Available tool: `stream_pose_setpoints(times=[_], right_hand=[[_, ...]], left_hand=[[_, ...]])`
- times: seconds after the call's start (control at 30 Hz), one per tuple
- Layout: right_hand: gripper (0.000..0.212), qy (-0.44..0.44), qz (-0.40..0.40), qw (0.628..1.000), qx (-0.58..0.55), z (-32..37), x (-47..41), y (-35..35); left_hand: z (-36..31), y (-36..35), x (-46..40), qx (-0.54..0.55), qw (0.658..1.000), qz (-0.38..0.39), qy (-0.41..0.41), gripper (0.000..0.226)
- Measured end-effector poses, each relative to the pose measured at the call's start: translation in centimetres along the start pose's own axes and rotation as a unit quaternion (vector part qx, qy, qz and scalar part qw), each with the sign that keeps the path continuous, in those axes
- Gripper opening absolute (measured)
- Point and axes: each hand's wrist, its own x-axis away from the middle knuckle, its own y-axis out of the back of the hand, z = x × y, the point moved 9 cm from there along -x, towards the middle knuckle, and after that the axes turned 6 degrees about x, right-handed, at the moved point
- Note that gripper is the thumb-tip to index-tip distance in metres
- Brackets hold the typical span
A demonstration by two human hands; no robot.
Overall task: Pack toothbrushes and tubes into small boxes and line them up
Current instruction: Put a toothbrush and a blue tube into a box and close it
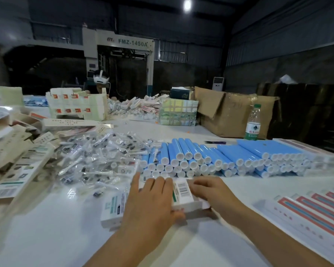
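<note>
- At desk front centre: small white box, barcode label uppermost, lying on its side between both hands, just before the tube stack.
- Left hand laid over the box's near-left part, fingers spread across the top, thumb tucked against the near edge; a hold on the box, though lightly curled.
- Right hand at the box's right end, fingers bent onto the top face and end flap; grip on the box, exact pinch not discernible.
- Judged step: closing or squaring up one filled box; contents not visible, so filling unconfirmed.
- Second white box lying just left of the held one, partly under the left wrist.
- Done so far, as judged: row of finished boxes with red-and-blue fronts lined up side by side at right front.
- Left to do, as judged: plenty. Large stack of blue tubes with white caps, ends facing the worker, across desk centre; heap of wrapped toothbrushes in clear sleeves at left centre; loose flat cartons piled at far left.
- Held box: clean, rectangular, edges unbent, green stripe beside the barcode.
- Elsewhere: water bottle and cardboard carton at desk rear right.
</note>
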Motion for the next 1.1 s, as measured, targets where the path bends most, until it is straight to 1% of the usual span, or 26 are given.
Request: stream_pose_setpoints(times=[0.03,0.1,0.17,0.2,0.27,0.33,0.4,0.43,0.47,0.5,0.53,0.57,0.63,0.7,0.77,0.8,0.83,0.87,0.9,0.93,0.97,1.0,1.03,1.07,1.1], right_hand=[[0.023,0.028,-0.038,0.997,0.058,0.9,-0.3,1.0],[0.023,0.078,-0.117,0.981,0.134,3.5,-1.5,3.2],[0.019,0.125,-0.171,0.951,0.225,6.9,-3.8,4.4],[0.018,0.138,-0.180,0.934,0.278,8.4,-5.4,4.4],[0.019,0.133,-0.166,0.908,0.361,10.3,-8.9,3.4],[0.019,0.104,-0.124,0.880,0.446,10.5,-12.4,1.8],[0.013,0.071,-0.065,0.824,0.558,9.7,-15.0,-0.5],[0.012,0.057,-0.045,0.792,0.607,9.2,-15.9,-1.5],[0.012,0.046,-0.036,0.761,0.646,8.8,-16.6,-2.3],[0.012,0.042,-0.035,0.736,0.675,8.7,-17.1,-3.0],[0.014,0.037,-0.036,0.720,0.692,8.6,-17.5,-3.5],[0.014,0.032,-0.039,0.715,0.697,8.7,-18.0,-3.9],[0.008,0.014,-0.034,0.731,0.681,8.5,-18.6,-4.0],[0.012,-0.004,-0.036,0.775,0.631,8.6,-19.0,-3.7],[0.009,-0.009,-0.051,0.832,0.552,9.2,-18.7,-3.0],[0.028,-0.010,-0.060,0.865,0.498,9.5,-18.3,-2.4],[0.050,-0.007,-0.070,0.895,0.441,9.9,-17.5,-1.6],[0.068,-0.001,-0.084,0.922,0.379,10.1,-16.4,-0.5],[0.079,0.010,-0.105,0.944,0.313,10.2,-15.1,0.6],[0.086,0.016,-0.125,0.964,0.233,9.8,-13.4,2.1],[0.090,0.023,-0.147,0.978,0.144,9.2,-11.4,3.6],[0.092,0.036,-0.165,0.984,0.055,8.3,-9.4,4.9],[0.095,0.049,-0.182,0.982,-0.019,7.4,-7.3,5.9],[0.096,0.060,-0.198,0.975,-0.080,6.1,-5.6,6.8],[0.095,0.070,-0.212,0.967,-0.121,4.9,-3.8,7.3]], left_hand=[[0.0,-0.2,0.0,0.015,1.000,-0.001,-0.003,0.080],[0.1,-0.5,-0.1,0.024,1.000,-0.007,-0.005,0.078],[0.2,-0.6,-0.4,0.029,1.000,-0.011,-0.003,0.075],[0.1,-0.7,-0.6,0.036,0.999,-0.011,-0.001,0.073],[-0.2,-1.0,-0.9,0.039,0.999,0.000,0.001,0.067],[-0.5,-1.0,-1.1,0.046,0.999,0.022,0.004,0.066],[-0.8,-0.7,-1.1,0.047,0.998,0.028,-0.003,0.064],[-0.8,-0.3,-1.2,0.042,0.999,0.008,-0.007,0.055],[-0.8,0.2,-1.1,0.053,0.998,-0.037,-0.012,0.040],[-0.8,0.2,-1.0,0.067,0.996,-0.059,-0.022,0.028],[-0.9,0.1,-0.9,0.067,0.995,-0.068,-0.027,0.022],[-0.5,-0.2,-0.9,0.041,0.995,-0.090,-0.022,0.022],[-0.3,0.0,-0.7,0.004,0.992,-0.127,-0.008,0.027],[0.4,-0.2,-1.0,0.001,0.992,-0.129,0.012,0.031],[0.8,-0.3,-1.0,0.018,0.993,-0.114,0.004,0.043],[1.1,-0.2,-1.0,0.034,0.995,-0.094,0.000,0.040],[1.3,-0.2,-1.0,0.045,0.996,-0.073,0.001,0.029],[1.7,0.1,-1.0,0.040,0.997,-0.068,0.014,0.032],[1.6,-0.4,-1.1,0.043,0.998,-0.035,0.013,0.051],[1.7,-0.7,-1.2,0.042,0.999,-0.018,0.023,0.068],[2.0,-0.6,-1.3,0.040,0.998,-0.010,0.038,0.078],[2.2,-0.3,-1.2,0.044,0.998,0.009,0.052,0.084],[2.3,0.0,-1.1,0.051,0.996,0.030,0.069,0.081],[2.1,0.6,-1.4,0.046,0.998,-0.016,0.049,0.072],[1.9,0.6,-1.2,0.039,0.998,-0.030,0.041,0.065]])
